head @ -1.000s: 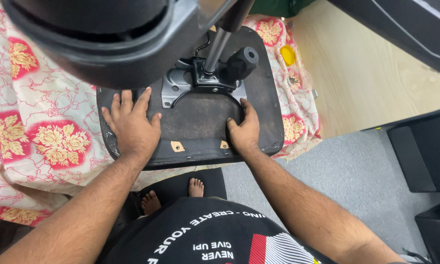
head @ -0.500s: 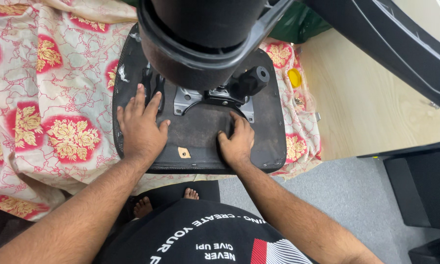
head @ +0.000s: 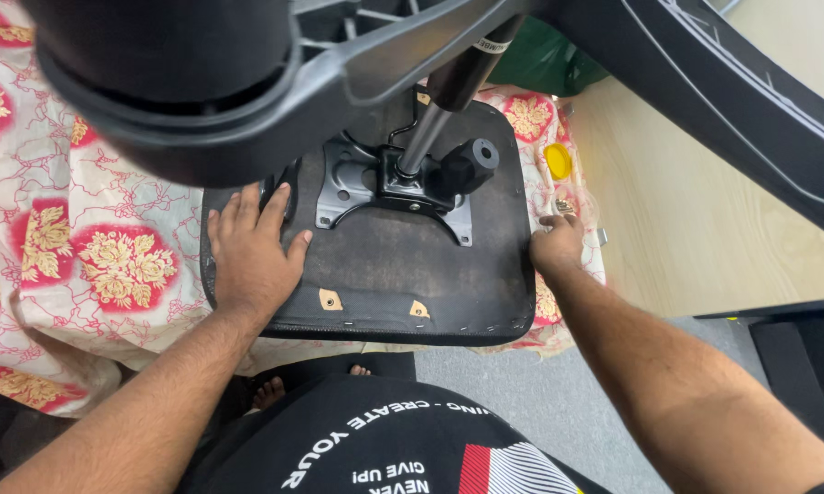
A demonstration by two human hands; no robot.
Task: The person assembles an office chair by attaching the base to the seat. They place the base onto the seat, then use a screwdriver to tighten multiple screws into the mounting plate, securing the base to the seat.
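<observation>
Now your left hand [head: 252, 256] lies flat and spread, palm down on the upturned underside of the black chair seat [head: 385, 274], near its left edge, holding nothing. Your right hand [head: 556, 243] reaches to the seat's right edge with fingers curled, touching the rim or the cloth just beside it; you cannot tell from this view whether it grips anything. The seat rests upside down on a floral cloth [head: 92, 256] spread over a bed or cushion, with a metal mounting plate [head: 389, 187] bolted at its middle and a gas cylinder [head: 449, 105] rising from it toward the chair base [head: 247, 82] that looms close to the camera. Judge the assembly as heavy, stiff and top-loaded: the padded board itself will not flex, but the base could tip it. Hold it by the seat's opposite rims, not the cylinder. A small yellow cap [head: 557, 161] lies on the cloth beyond your right hand.
</observation>
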